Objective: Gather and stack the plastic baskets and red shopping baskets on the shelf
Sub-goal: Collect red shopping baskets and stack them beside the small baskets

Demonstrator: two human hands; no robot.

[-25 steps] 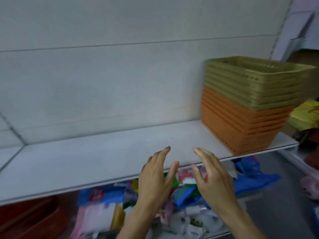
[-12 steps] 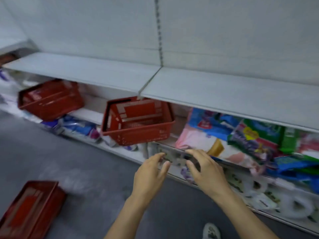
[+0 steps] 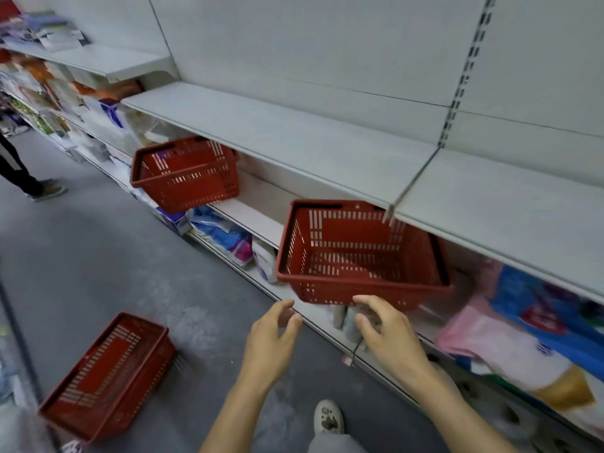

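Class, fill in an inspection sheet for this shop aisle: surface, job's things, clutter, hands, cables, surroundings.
Surface: upper white shelf bare in this stretch.
Job's things: near red basket and far red basket both tilted on the lower shelf; third red basket on the floor.
Clutter: packaged goods under the shelf.
Hands: left hand and right hand open, just short of the near basket.
Cables: nothing seen.
Surroundings: grey floor; another person's legs far left.

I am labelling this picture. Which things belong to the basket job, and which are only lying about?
Job: near red basket, far red basket, floor basket, empty shelf.
Only lying about: blue packets, pink packet, toilet rolls.
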